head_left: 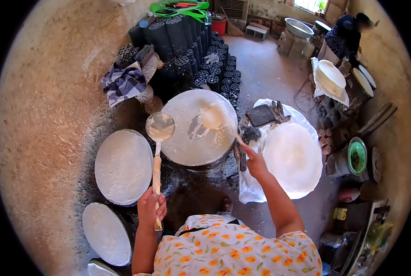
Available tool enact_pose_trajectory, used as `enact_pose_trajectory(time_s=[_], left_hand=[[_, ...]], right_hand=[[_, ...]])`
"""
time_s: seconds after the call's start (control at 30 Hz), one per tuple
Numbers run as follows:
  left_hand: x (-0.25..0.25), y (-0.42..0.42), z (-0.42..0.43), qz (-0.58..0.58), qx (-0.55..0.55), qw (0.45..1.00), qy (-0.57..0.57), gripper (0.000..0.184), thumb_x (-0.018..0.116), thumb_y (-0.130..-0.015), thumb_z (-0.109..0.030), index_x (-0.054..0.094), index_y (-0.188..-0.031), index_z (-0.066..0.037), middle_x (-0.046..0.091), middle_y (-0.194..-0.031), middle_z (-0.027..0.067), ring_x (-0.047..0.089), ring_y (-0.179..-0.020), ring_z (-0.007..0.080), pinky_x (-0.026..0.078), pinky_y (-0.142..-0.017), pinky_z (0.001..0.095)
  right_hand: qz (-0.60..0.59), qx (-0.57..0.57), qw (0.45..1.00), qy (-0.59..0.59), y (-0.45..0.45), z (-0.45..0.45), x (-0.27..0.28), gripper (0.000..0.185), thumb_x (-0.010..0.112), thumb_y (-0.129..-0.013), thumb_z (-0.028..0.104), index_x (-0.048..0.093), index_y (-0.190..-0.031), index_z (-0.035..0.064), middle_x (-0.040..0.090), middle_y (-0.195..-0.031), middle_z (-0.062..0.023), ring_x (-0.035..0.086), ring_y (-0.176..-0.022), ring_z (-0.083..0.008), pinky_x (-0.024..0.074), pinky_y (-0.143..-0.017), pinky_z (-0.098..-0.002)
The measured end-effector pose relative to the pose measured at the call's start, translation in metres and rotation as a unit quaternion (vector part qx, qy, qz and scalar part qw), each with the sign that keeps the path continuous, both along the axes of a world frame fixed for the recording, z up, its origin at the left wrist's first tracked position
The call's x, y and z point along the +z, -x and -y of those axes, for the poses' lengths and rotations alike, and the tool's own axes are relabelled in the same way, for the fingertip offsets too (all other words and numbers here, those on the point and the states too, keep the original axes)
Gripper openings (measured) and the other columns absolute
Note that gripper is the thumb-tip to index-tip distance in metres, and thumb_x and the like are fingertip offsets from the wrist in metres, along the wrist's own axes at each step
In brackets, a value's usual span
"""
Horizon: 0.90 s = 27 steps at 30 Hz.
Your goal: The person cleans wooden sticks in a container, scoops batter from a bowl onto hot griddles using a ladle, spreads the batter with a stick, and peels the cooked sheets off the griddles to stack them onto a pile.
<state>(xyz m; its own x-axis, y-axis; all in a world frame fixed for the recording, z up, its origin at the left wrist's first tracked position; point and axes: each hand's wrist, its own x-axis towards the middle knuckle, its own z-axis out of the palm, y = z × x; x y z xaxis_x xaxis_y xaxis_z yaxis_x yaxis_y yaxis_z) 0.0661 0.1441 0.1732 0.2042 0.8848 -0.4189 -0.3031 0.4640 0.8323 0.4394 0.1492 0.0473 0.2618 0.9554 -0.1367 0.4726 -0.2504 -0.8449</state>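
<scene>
Beyond the far-left edge of the round plate (187,152), dark briquettes (166,39) were stacked near a stained wall (53,92). On the plate, a pale batter-like patch (213,116) was spread toward the far-right edge. The ladle (160,126) was grasped by the left grip (150,208), its bowl held at the left edge; a thin-handled tool (238,137) was grasped by the right grip (255,162) at the right edge, its tip unclear. Light, even strokes, kept short of the rim, seemed called for. More room seemed offered at the near edge; the right was crowded by a dark pad (261,115) and a white disc (293,158).
</scene>
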Motion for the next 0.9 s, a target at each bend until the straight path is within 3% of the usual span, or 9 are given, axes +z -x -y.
enact_pose_trajectory(time_s=[0.1, 0.2, 0.37, 0.43, 0.5, 0.57, 0.63, 0.77, 0.9], left_hand=[[0.003, 0.005, 0.0, 0.006, -0.004, 1.0, -0.002, 0.022, 0.042, -0.092, -0.01, 0.048, -0.111, 0.0, 0.045, -0.07, 0.0042, 0.037, -0.04, 0.007, 0.034, -0.032, 0.0211], [-0.004, 0.004, -0.001, 0.0, -0.01, 1.0, 0.007, 0.017, 0.041, -0.092, -0.009, 0.047, -0.106, -0.001, 0.045, -0.07, 0.0043, 0.037, -0.04, 0.0072, 0.034, -0.032, 0.0213], [0.001, 0.001, -0.009, 0.007, -0.021, 1.0, 0.013, 0.013, 0.04, -0.092, -0.009, 0.047, -0.1, -0.001, 0.046, -0.07, 0.0043, 0.038, -0.04, 0.0073, 0.034, -0.031, 0.0215], [0.002, 0.007, -0.01, 0.004, -0.027, 1.0, 0.001, 0.013, 0.04, -0.092, -0.009, 0.047, -0.099, -0.001, 0.046, -0.07, 0.0042, 0.039, -0.04, 0.007, 0.035, -0.032, 0.0212], [0.001, 0.011, -0.01, 0.006, -0.027, 1.0, 0.0, 0.013, 0.04, -0.092, -0.009, 0.047, -0.099, -0.001, 0.046, -0.07, 0.0042, 0.039, -0.041, 0.0069, 0.035, -0.032, 0.0213], [-0.001, 0.012, -0.011, 0.005, -0.03, 1.0, -0.001, 0.013, 0.04, -0.092, -0.009, 0.047, -0.099, 0.0, 0.047, -0.07, 0.0042, 0.039, -0.041, 0.0067, 0.035, -0.032, 0.0214], [-0.007, 0.011, -0.015, 0.018, -0.041, 0.999, 0.003, 0.013, 0.04, -0.092, -0.009, 0.047, -0.099, 0.0, 0.047, -0.071, 0.0041, 0.039, -0.041, 0.0067, 0.037, -0.033, 0.0218], [-0.007, 0.014, -0.021, -0.002, -0.05, 0.999, 0.005, 0.011, 0.042, -0.091, -0.009, 0.048, -0.095, 0.0, 0.048, -0.069, 0.0037, 0.041, -0.042, 0.0066, 0.037, -0.034, 0.0222], [-0.012, 0.012, -0.036, -0.061, -0.079, 0.995, -0.011, 0.011, 0.042, -0.09, -0.01, 0.048, -0.086, -0.002, 0.047, -0.066, 0.0032, 0.043, -0.042, 0.0075, 0.038, -0.034, 0.0234]], right_hand=[[0.073, -0.032, 0.99, -0.12, 0.007, 0.02, -0.032, 0.065, 0.044, -0.078, -0.004, 0.046, -0.134, 0.0296, 0.064, -0.098, -0.0232, 0.064, -0.088, -0.0345, 0.0488, -0.075, -0.0391], [-0.015, 0.012, 0.993, 0.12, 0.051, 0.019, -0.008, 0.066, 0.047, -0.078, -0.005, 0.042, -0.137, 0.0257, 0.059, -0.114, -0.0223, 0.059, -0.105, -0.0362, 0.0469, -0.088, -0.038], [0.02, 0.084, 0.996, -0.018, 0.049, 0.011, -0.011, 0.063, 0.048, -0.079, -0.004, 0.044, -0.136, 0.0235, 0.06, -0.113, -0.0231, 0.06, -0.104, -0.0347, 0.0468, -0.087, -0.0365], [0.01, -0.022, 0.999, -0.049, 0.033, 0.011, -0.024, 0.064, 0.048, -0.078, -0.006, 0.045, -0.135, 0.024, 0.06, -0.113, -0.023, 0.061, -0.104, -0.0325, 0.047, -0.086, -0.0354], [0.009, -0.031, 0.998, -0.05, 0.042, 0.016, -0.024, 0.065, 0.047, -0.078, -0.006, 0.046, -0.134, 0.0257, 0.06, -0.113, -0.0229, 0.062, -0.103, -0.031, 0.0475, -0.085, -0.035], [0.018, 0.013, 0.993, 0.119, 0.074, 0.018, -0.01, 0.065, 0.047, -0.078, -0.006, 0.046, -0.134, 0.0272, 0.06, -0.113, -0.0221, 0.063, -0.101, -0.0306, 0.048, -0.085, -0.0345], [0.001, 0.04, 0.997, 0.061, 0.082, 0.014, -0.022, 0.065, 0.046, -0.078, -0.005, 0.046, -0.134, 0.0284, 0.061, -0.112, -0.0217, 0.063, -0.099, -0.0313, 0.0487, -0.084, -0.035], [0.059, 0.022, 0.997, -0.041, 0.038, -0.015, -0.026, 0.055, 0.045, -0.081, -0.005, 0.048, -0.133, 0.0138, 0.055, -0.128, -0.0134, 0.051, -0.121, -0.0252, 0.0384, -0.1, -0.0291], [0.008, -0.008, 1.0, -0.018, 0.008, -0.048, 0.006, 0.056, 0.044, -0.08, -0.005, 0.048, -0.133, 0.0123, 0.054, -0.129, -0.0167, 0.05, -0.122, -0.0257, 0.0373, -0.101, -0.0303]])
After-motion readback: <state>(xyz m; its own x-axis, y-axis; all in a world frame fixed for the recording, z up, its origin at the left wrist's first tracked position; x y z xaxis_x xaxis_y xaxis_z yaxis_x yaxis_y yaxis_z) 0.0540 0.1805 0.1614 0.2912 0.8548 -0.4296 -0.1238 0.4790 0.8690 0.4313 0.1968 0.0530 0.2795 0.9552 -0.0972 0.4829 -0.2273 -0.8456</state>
